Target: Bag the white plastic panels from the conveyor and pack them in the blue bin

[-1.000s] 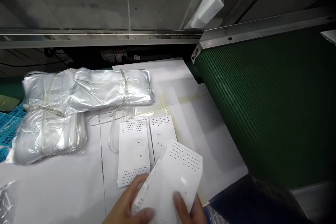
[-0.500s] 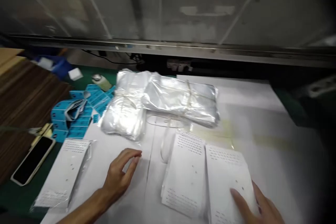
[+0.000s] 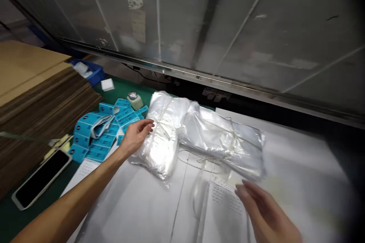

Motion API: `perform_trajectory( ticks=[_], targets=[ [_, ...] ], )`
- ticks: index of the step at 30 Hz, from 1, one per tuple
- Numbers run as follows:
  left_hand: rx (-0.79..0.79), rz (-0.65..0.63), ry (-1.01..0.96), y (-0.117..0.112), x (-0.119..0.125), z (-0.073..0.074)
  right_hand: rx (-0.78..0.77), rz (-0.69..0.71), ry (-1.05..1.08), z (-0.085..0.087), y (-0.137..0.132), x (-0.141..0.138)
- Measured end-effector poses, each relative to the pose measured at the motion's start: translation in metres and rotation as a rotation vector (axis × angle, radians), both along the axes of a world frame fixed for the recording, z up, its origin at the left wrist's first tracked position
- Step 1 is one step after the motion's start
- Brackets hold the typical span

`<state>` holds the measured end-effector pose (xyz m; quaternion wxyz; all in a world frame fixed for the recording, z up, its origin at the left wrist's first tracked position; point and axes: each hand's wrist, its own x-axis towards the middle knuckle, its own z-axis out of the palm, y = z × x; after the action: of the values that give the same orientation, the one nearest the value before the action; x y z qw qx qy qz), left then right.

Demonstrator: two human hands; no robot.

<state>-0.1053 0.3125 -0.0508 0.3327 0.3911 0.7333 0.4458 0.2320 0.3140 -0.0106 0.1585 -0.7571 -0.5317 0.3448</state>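
Well, at far left a stack of corrugated cardboard (image 3: 37, 83) lies beside a blue plastic bin (image 3: 88, 72). Nearer, a smartphone (image 3: 41, 174) rests on a green bench mat (image 3: 110, 95), just beside a loose pile of blue printed labels (image 3: 95, 138), with a small dispenser bottle (image 3: 135, 101) beyond them.

The left hand (image 3: 137, 136) is open, narrowly curved and holding nothing, its fingertips at the left edge of a tied bundle of clear plastic bags (image 3: 158, 148); whether they touch it is hard to tell. That bundle sits on white paper (image 3: 296, 152), against a second tied bundle (image 3: 222, 138) on its right.

Nearest the right hand (image 3: 265, 212), a white perforated card (image 3: 225, 212) lies flat. The hand is open, fingers loosely spread, above the card's right edge and holding nothing.

The slick film could slide if grabbed hastily, and a careless sweep of the left arm could scatter the labels or tip the bottle.
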Motion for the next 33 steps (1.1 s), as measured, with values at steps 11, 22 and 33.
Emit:
perform_trajectory(
  ticks=[11,22,33],
  targets=[
    [-0.025,-0.092,0.079,0.037,0.013,-0.005,-0.116,-0.028,0.197,-0.043,0.166,0.005],
    [0.14,-0.347,0.424,0.075,0.061,-0.007,-0.166,0.13,-0.03,-0.047,0.209,-0.012],
    [0.112,-0.69,0.342,0.142,0.06,-0.002,0.045,0.248,0.181,-0.033,0.11,-0.061]
  ],
)
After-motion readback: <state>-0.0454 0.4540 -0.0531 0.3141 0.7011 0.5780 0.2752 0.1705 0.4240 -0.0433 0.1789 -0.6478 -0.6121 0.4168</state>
